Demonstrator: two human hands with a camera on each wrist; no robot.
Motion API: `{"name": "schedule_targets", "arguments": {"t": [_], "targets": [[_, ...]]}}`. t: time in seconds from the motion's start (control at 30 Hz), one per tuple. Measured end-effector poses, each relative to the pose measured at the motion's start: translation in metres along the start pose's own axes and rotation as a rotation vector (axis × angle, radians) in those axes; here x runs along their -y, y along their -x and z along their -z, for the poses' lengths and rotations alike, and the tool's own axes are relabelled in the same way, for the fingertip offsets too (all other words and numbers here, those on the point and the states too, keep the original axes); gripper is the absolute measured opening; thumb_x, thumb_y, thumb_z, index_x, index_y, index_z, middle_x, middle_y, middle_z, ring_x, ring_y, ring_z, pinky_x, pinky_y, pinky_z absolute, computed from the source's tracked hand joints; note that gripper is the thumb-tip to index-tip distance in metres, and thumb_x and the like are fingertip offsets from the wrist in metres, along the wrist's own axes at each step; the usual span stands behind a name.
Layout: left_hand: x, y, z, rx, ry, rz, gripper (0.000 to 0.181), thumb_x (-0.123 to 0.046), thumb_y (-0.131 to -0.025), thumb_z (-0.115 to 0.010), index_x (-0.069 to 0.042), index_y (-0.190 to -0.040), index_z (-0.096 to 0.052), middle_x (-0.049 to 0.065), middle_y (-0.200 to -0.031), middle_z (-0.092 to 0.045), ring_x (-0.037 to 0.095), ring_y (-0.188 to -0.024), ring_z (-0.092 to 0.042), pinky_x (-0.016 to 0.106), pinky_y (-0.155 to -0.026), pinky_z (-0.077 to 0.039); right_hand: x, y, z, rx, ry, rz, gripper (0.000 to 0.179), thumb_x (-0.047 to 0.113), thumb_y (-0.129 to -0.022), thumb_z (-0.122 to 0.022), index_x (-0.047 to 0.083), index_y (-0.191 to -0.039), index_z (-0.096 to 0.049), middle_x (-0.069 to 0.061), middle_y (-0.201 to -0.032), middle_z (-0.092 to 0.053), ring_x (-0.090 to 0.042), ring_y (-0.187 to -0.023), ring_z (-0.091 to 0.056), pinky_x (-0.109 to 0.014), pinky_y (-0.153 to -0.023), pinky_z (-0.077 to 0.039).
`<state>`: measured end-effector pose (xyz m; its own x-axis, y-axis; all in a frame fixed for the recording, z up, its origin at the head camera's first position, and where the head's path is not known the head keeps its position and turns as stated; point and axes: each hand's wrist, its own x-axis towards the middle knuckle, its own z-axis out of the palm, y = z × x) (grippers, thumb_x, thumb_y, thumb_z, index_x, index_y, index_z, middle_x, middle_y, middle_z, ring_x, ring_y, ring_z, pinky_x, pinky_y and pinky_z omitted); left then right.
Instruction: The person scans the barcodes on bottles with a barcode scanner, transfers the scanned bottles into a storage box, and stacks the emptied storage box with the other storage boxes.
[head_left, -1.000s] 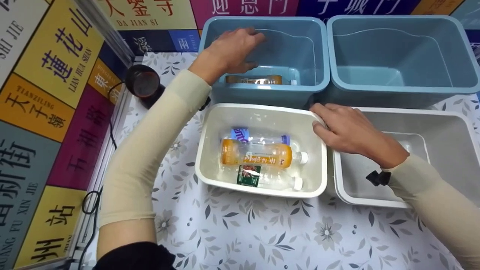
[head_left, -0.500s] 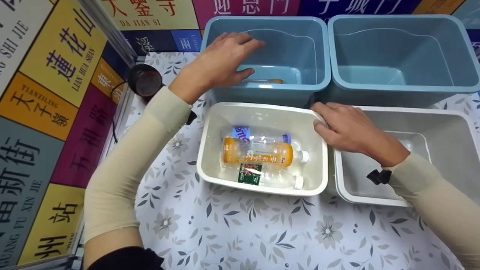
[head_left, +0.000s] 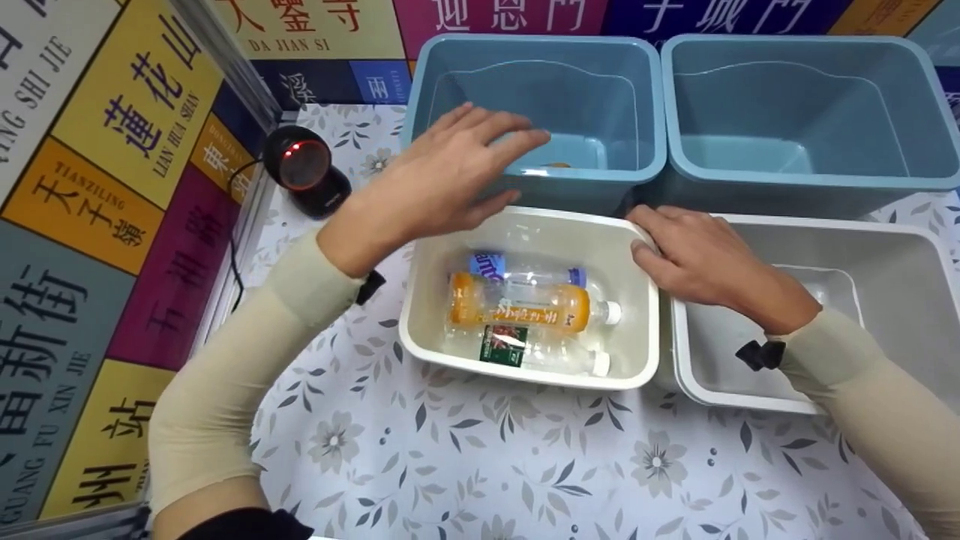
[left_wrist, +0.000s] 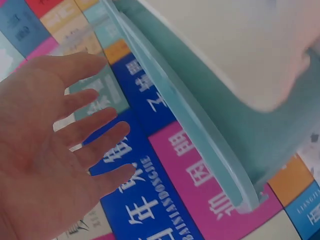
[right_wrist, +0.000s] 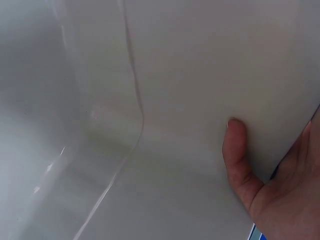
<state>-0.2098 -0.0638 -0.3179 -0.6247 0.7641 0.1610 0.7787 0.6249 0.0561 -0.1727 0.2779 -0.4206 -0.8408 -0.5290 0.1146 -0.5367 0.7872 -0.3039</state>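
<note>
In the head view my left hand (head_left: 442,172) hovers with spread fingers over the gap between the left blue bin (head_left: 611,176) and the left white bin (head_left: 525,376), holding nothing. The left wrist view confirms the empty palm beside the blue rim. My right hand (head_left: 705,259) grips the white bin's upper right corner, its thumb (right_wrist: 237,155) against the wall. Inside the white bin lie an orange-labelled bottle (head_left: 521,304), a purple-capped bottle (head_left: 536,274) and a green-labelled bottle (head_left: 544,352). Just an orange bit of a bottle (head_left: 556,165) shows in the blue bin.
A second blue bin (head_left: 810,180) stands to the right at the back. In front of it is another white bin (head_left: 750,397), partly behind my right arm. A black device with red lights (head_left: 304,165) and a cable stands at the left, by the printed wall panel (head_left: 120,225).
My left hand has come out from over the left blue bin, moving toward me and above the white bin's back edge. My right hand keeps its hold on the rim.
</note>
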Motion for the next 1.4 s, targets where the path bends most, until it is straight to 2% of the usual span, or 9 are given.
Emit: {"name": "schedule_targets", "arguments": {"t": [0.17,0.27,0.5,0.67,0.9,1.13,1.23,1.4], "targets": [[-0.019,0.008,-0.006,-0.013,-0.007,-0.066,0.06,-0.038,-0.099,-0.06,-0.021,-0.153,-0.04,0.007,-0.152,-0.048,0.029,-0.14,-0.047,0.05,-0.122,-0.029,0.0,0.001,0.001,-0.001,-0.005,-0.007,0.022,0.027,-0.099,-0.048,0.02,-0.116,-0.06,0.0,-0.09,-0.063,-0.023,-0.086,-0.062,-0.048,-0.069,-0.047],[-0.029,0.012,-0.01,0.001,-0.004,-0.096,0.061,-0.038,-0.098,-0.062,-0.02,-0.152,-0.041,0.007,-0.151,-0.049,0.03,-0.137,-0.049,0.051,-0.121,-0.031,0.001,0.001,0.001,0.0,-0.005,-0.008,0.021,0.027,-0.1,-0.048,0.02,-0.116,-0.059,0.0,-0.09,-0.063,-0.022,-0.086,-0.061,-0.048,-0.069,-0.046],[-0.05,0.022,-0.02,0.094,-0.033,-0.098,0.064,-0.04,-0.096,-0.064,-0.022,-0.153,-0.04,0.005,-0.15,-0.051,0.029,-0.134,-0.053,0.053,-0.118,-0.035,0.001,0.0,0.0,0.006,-0.002,-0.008,0.022,0.028,-0.099,-0.048,0.02,-0.116,-0.06,-0.001,-0.091,-0.063,-0.023,-0.085,-0.061,-0.047,-0.069,-0.046],[-0.059,0.029,-0.029,0.138,-0.047,-0.105,0.065,-0.041,-0.095,-0.065,-0.022,-0.152,-0.04,0.003,-0.15,-0.051,0.029,-0.132,-0.055,0.052,-0.114,-0.042,0.001,0.001,0.0,0.014,-0.002,-0.013,0.024,0.028,-0.099,-0.049,0.02,-0.119,-0.06,-0.001,-0.094,-0.064,-0.024,-0.088,-0.062,-0.049,-0.071,-0.047],[-0.071,0.038,-0.041,0.199,-0.009,-0.118,0.067,-0.041,-0.093,-0.069,-0.023,-0.151,-0.041,0.004,-0.148,-0.053,0.028,-0.129,-0.057,0.049,-0.1,-0.052,0.002,0.0,0.001,0.015,-0.007,-0.007,0.025,0.028,-0.1,-0.048,0.019,-0.12,-0.06,-0.003,-0.097,-0.065,-0.025,-0.091,-0.063,-0.05,-0.073,-0.048],[-0.084,0.043,-0.052,0.205,-0.101,-0.14,0.063,-0.04,-0.091,-0.07,-0.029,-0.147,-0.045,0.001,-0.142,-0.055,0.026,-0.118,-0.061,0.045,-0.081,-0.057,0.002,0.001,0.001,-0.01,-0.002,-0.002,0.023,0.026,-0.099,-0.049,0.019,-0.117,-0.061,-0.002,-0.093,-0.065,-0.024,-0.086,-0.063,-0.049,-0.069,-0.047],[-0.087,0.045,-0.058,0.19,-0.125,-0.147,0.058,-0.034,-0.09,-0.071,-0.031,-0.144,-0.048,0.001,-0.138,-0.057,0.026,-0.114,-0.062,0.045,-0.078,-0.056,0.002,0.002,0.001,-0.013,0.0,0.002,0.023,0.026,-0.099,-0.049,0.019,-0.117,-0.061,-0.002,-0.093,-0.065,-0.025,-0.086,-0.063,-0.049,-0.068,-0.047],[-0.089,0.047,-0.067,0.166,-0.151,-0.159,0.047,-0.014,-0.097,-0.06,-0.033,-0.14,-0.052,0.001,-0.137,-0.059,0.026,-0.114,-0.062,0.045,-0.075,-0.057,0.003,0.002,0.001,-0.002,-0.004,-0.004,0.025,0.027,-0.099,-0.049,0.018,-0.119,-0.061,-0.002,-0.094,-0.065,-0.025,-0.088,-0.063,-0.05,-0.07,-0.048]]}}
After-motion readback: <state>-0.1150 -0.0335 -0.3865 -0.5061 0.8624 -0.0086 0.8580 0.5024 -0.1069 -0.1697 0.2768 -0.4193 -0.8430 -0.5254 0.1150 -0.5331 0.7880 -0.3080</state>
